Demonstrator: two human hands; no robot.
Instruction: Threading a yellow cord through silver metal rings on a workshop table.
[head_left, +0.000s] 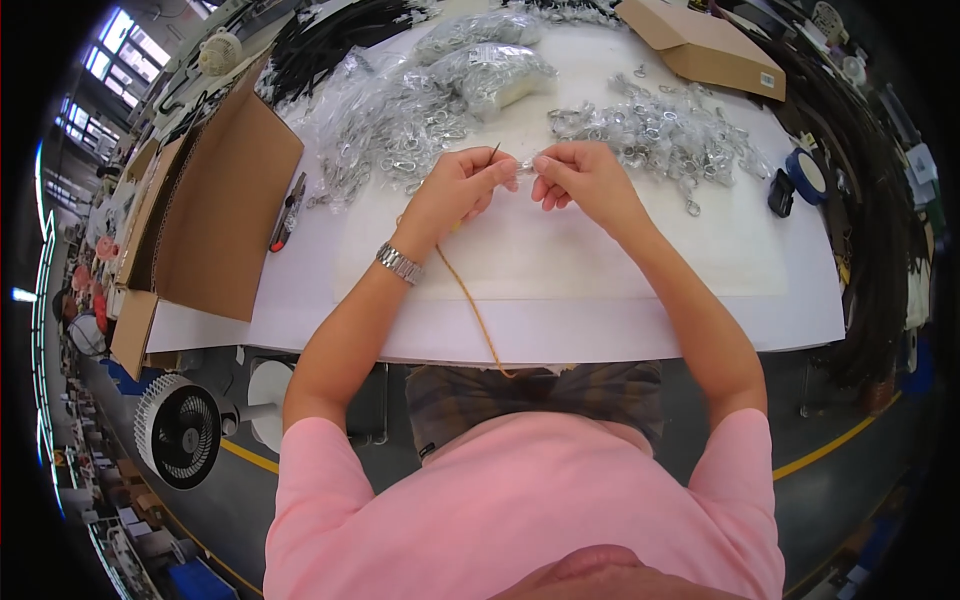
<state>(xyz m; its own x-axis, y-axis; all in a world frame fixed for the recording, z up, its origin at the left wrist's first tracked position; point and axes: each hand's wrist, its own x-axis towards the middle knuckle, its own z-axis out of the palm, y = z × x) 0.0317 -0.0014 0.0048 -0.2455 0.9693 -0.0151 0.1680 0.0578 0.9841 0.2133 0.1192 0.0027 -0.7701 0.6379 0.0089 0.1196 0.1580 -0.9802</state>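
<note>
Glinting metal and clear film make up the small piece (524, 168) between the two hands, just above the pale sheet over the bench (600, 330); its exact shape is too fine to read. The right hand (590, 182) has its grip closed to a pinch, thumb against forefinger on that piece, the other fingers loosely curled. The left hand (468, 188) is pinched too, a dark pointed stem (495, 152) jutting up from its grip beside the piece. A twisted golden cord (468, 297) runs from beneath the left wrist over the bench's front edge; whether the left grip has hold of it I cannot tell. Beyond the hands lie crinkled, shiny heaps: clear bags (385, 125) of metal rings at left, small packets (650, 130) with metal clasps at right. Farther out stand a corrugated cardboard box (235, 200) and, opposite, a blue-rimmed tape roll (797, 175).
</note>
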